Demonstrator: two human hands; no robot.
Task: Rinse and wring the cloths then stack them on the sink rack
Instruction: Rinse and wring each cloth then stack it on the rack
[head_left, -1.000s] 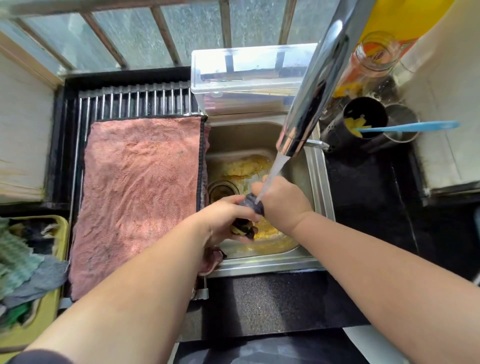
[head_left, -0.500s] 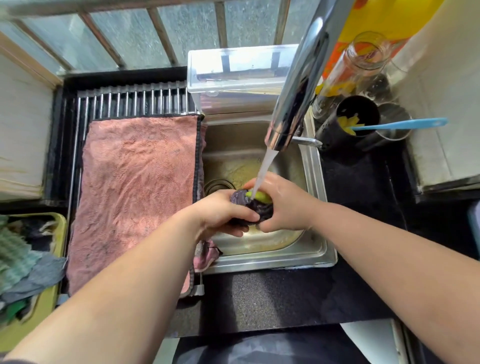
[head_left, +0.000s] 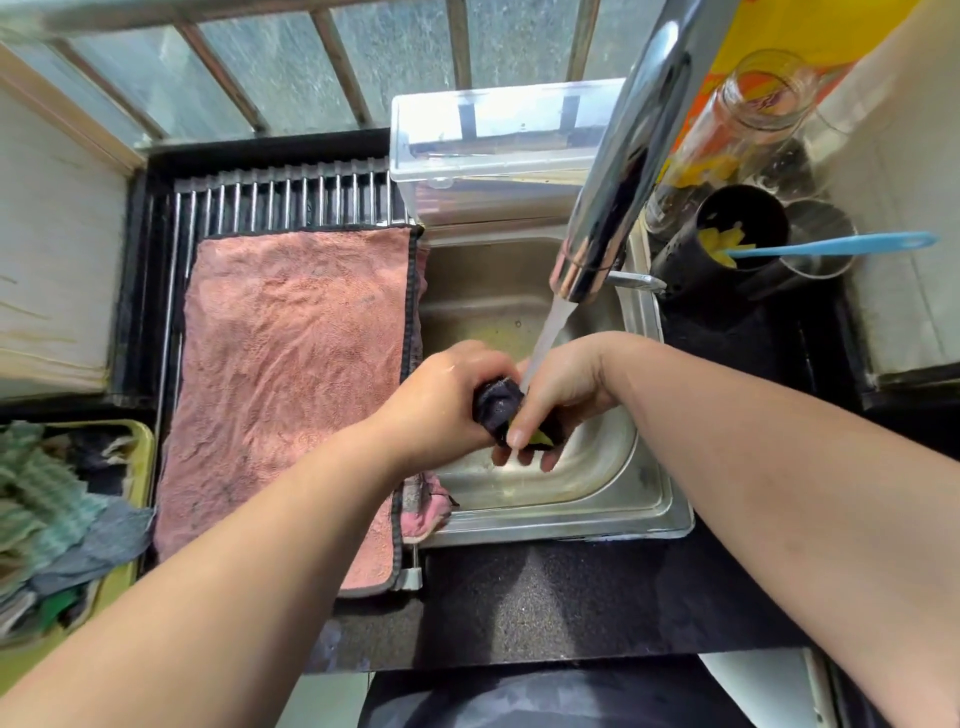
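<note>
Now both hands are clamped together on one dark cloth (head_left: 497, 402) over the sink (head_left: 652, 512): the left hand (head_left: 441, 400) grips its upper end in a fist, and the right hand (head_left: 563, 384) wraps the lower end with its thumb laid along the roll. The stream of water (head_left: 550, 332) from the tap (head_left: 623, 156) lands where the two hands meet. Half a second ago a yellow-green patch (head_left: 540, 439) of the cloth faced up under the stream; it now sits low by the right fingertips, with the dark weave turned upward, and the roll looks tighter. Just left of the sink, the pink cloth (head_left: 291, 364) lies spread flat on the sink rack (head_left: 285, 200) as before, one corner drooping into the basin below the left wrist. Behind the sink stands a clear plastic box (head_left: 493, 130); to the right a black cup (head_left: 737, 244) holds a blue-handled tool (head_left: 831, 244), beside a glass jar (head_left: 753, 104). At the far left a yellow tray (head_left: 143, 457) carries a heap of cloths (head_left: 41, 499), cut by the frame edge. A dark worktop (head_left: 571, 597) runs along the near side. Most of the dark cloth is hidden inside the fists, the drain lies behind the hands, the tap's top is cut off, and the box's contents cannot be made out.
</note>
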